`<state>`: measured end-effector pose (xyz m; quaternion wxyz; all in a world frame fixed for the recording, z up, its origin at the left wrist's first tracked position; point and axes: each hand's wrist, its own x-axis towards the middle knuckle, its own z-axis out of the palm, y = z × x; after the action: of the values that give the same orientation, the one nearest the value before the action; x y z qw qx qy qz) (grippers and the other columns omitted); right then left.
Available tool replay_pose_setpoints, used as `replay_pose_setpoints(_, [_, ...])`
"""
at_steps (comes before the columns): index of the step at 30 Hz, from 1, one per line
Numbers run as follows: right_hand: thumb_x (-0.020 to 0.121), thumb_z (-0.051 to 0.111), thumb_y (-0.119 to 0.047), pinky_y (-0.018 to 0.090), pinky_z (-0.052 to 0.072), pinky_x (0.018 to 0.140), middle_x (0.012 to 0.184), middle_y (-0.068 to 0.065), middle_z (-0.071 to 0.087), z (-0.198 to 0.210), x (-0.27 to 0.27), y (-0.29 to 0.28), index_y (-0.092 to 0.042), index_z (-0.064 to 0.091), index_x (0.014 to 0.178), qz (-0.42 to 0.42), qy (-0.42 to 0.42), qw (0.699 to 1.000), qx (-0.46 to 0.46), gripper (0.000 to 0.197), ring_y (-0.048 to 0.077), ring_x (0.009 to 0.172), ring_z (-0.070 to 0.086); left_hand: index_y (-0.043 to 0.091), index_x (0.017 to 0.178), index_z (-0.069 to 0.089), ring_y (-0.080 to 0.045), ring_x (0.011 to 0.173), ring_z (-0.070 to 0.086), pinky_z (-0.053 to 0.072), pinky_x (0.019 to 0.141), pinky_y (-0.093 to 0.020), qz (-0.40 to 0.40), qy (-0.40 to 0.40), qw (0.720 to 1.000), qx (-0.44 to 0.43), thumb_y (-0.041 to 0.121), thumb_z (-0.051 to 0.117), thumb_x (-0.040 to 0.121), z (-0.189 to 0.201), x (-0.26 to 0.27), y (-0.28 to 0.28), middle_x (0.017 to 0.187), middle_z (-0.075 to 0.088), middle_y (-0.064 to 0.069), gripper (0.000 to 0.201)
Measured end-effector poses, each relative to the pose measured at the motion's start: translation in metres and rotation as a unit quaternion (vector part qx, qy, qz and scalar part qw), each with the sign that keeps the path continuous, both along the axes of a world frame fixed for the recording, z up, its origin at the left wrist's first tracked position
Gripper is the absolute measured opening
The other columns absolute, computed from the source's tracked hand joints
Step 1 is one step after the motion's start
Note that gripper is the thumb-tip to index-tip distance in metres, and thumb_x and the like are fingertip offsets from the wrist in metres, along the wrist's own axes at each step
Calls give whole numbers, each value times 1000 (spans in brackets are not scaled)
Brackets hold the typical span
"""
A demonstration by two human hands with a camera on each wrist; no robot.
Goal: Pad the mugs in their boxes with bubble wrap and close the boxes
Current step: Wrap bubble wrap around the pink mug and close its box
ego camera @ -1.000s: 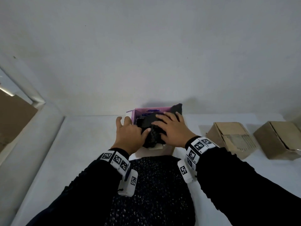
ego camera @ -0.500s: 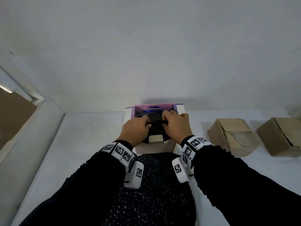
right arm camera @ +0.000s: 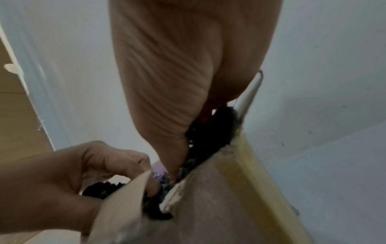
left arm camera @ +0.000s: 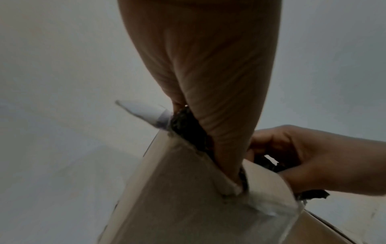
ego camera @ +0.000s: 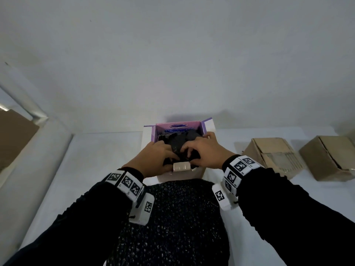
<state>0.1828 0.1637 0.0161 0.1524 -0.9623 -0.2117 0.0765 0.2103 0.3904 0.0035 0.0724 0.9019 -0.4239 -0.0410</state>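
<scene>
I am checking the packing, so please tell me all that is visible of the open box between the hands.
The open box stands upright on the white table, near the wall. Outside it looks pale cardboard; its inside is purple with blue print. Its flaps are open. Dark bubble wrap fills it, and the left hand and right hand push that down.

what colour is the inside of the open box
Purple inside the open box, clearest in the head view.

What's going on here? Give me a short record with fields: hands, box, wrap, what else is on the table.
left hand: fingers curled into the dark wrap, pushing it down
right hand: same, grip on the wrap
box: open, purple inside, flaps up
bubble wrap: dark, bunched, fills the box
mug: hidden
table: two brown cardboard boxes at right
</scene>
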Motion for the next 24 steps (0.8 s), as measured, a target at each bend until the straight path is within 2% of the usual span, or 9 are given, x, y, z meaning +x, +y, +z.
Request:
replay_pose_setpoints(5, [81,64,-34,41,25,88,90,-7,62,6,6,27,-28,54,100,24,-33,985,-167,22,20,99,50,27,99,71,-23,102,46,31,80,-32,16,-50,993,110,47,63,79,12,-9,-19,107,54,2,30])
replay_pose_setpoints(9, [83,61,-30,41,32,90,97,1,67,6,7,37,-25,53,103,23,-49,977,-209,23,27,99,58,22,86,63,-21,100,54,26,78,-33,46,-1,986,161,43,45,91,10,-15,-25,102,64,3,28])
replay_pose_setpoints(11, [80,64,-30,41,33,91,107,3,63,3,7,36,-25,55,106,16,-42,979,-201,28,28,107,54,22,85,65,-20,92,58,25,80,-34,45,1,985,166,39,35,95,5,-15,-22,96,68,2,36])
replay_pose_setpoints(15, [69,66,-57,49,20,105,135,5,44,0,5,17,-28,56,115,-13,-79,981,-179,56,30,125,36,24,94,66,-19,91,59,25,92,-37,16,-2,982,189,35,24,102,0,-19,-16,99,71,3,44])
replay_pose_setpoints(17, [73,58,-69,48,18,107,127,1,49,1,1,5,-30,58,115,-30,-58,984,-164,57,24,122,41,24,101,66,-19,97,59,20,102,-39,10,1,979,203,35,21,103,-2,-19,-16,102,71,2,47])
replay_pose_setpoints(19, [82,55,-63,42,25,101,115,-2,54,0,-7,-1,-29,60,109,-21,-64,988,-136,44,20,112,47,24,105,65,-17,103,59,16,110,-41,18,36,978,205,36,22,103,-1,-18,-19,104,70,1,45])
replay_pose_setpoints(21, [86,59,-42,37,35,89,109,-1,56,-2,-15,-2,-24,62,101,9,-104,990,-90,24,22,102,51,25,102,66,-17,101,60,24,110,-40,32,65,980,185,38,32,100,4,-12,-22,101,70,1,37])
replay_pose_setpoints(22, [84,60,-31,35,39,81,104,1,56,-4,-19,-2,-21,62,96,19,-121,990,-71,16,23,95,52,24,97,67,-19,96,61,34,103,-37,41,62,986,152,38,40,96,6,-9,-22,96,70,1,31])
replay_pose_setpoints(24, [77,60,-19,35,42,70,94,2,57,-6,-24,0,-17,62,87,21,-136,990,-38,11,23,84,52,21,90,66,-24,88,62,47,82,-37,56,8,998,13,33,52,85,7,0,-20,90,67,-1,19])
